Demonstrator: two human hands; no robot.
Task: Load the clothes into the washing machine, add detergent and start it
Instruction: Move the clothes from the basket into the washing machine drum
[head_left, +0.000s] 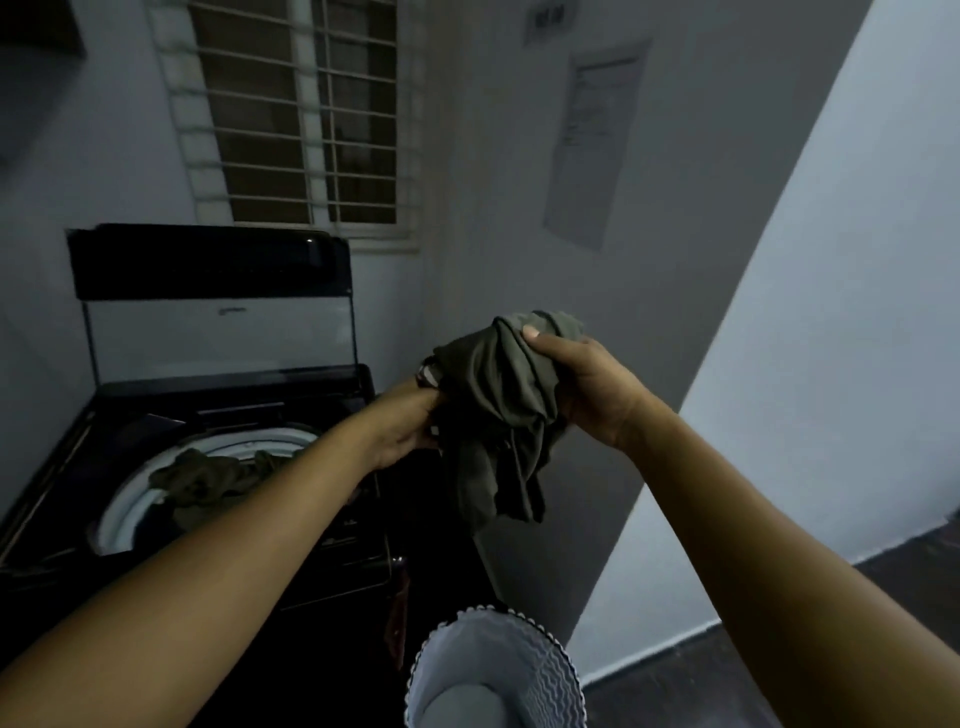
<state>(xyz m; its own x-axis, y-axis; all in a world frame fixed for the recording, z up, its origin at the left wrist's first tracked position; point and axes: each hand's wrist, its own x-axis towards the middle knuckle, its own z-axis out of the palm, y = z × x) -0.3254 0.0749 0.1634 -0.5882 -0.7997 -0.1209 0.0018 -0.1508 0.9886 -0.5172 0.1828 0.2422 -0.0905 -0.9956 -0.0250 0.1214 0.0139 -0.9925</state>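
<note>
Nearest the camera, at the bottom edge, stands a pale laundry basket (550, 675) with a wavy-patterned wall. Above it, two bare arms reach forward. The left grip (408, 427) and the right grip (589, 387) are both clenched on a bunched olive-green garment (498, 415), held in the air just right of the washing machine. Farther left, the black top-load washing machine (156, 405) has its lid (218, 332) raised, and more olive clothes (208, 480) lie in its white-rimmed drum (130, 499). Behind it, a barred window (306, 114) sits in the wall.

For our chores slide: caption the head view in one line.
The left hand and right hand grip a bunched olive-green garment beside the open black top-loading washing machine.
</note>
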